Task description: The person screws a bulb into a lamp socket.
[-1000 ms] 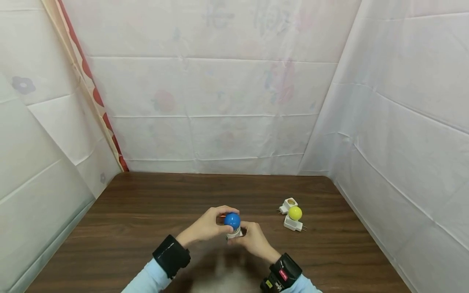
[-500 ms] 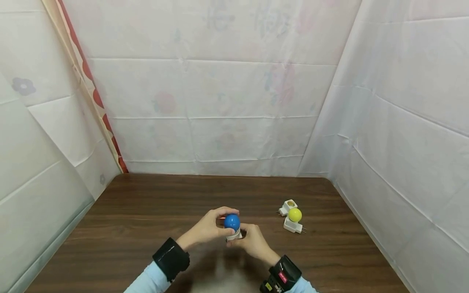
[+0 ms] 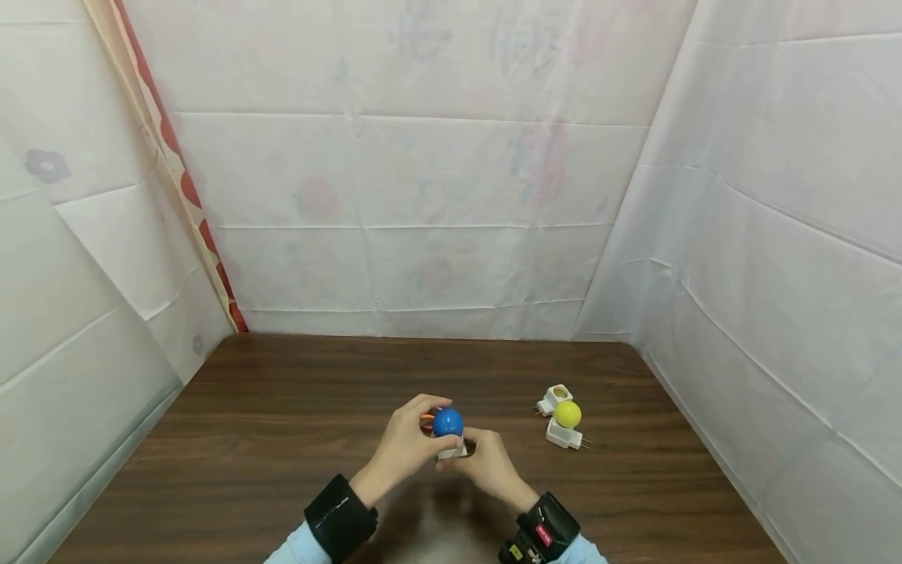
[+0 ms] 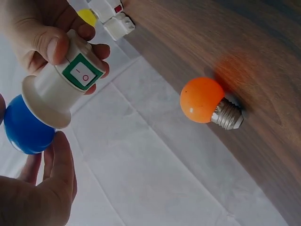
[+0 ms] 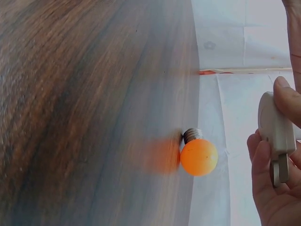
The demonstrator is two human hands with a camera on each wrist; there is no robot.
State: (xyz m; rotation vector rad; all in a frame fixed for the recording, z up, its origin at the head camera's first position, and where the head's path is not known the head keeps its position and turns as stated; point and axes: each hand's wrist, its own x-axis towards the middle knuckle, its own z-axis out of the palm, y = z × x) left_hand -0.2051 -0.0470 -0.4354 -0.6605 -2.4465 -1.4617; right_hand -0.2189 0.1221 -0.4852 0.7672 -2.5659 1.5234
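A blue bulb [image 3: 447, 421] sits in a white plug-in socket [image 3: 452, 450] with a green-framed switch [image 4: 83, 73], held above the wooden table [image 3: 282, 439]. My left hand [image 3: 409, 440] grips the blue bulb [image 4: 24, 130] with curled fingers. My right hand [image 3: 485, 464] holds the socket [image 5: 275, 128] by its body, thumb near the switch. An orange bulb [image 4: 203, 100] with a metal screw base lies on the table just beyond the hands, mostly hidden in the head view.
A yellow bulb [image 3: 568, 413] in a white socket [image 3: 561, 432] lies to the right, with an empty white socket [image 3: 553, 396] behind it. White sheets wall in the table at the back and both sides.
My left hand has turned round the blue bulb, its wrist swinging nearer and to the right. The bulb and socket rose slightly. My right hand stays on the socket.
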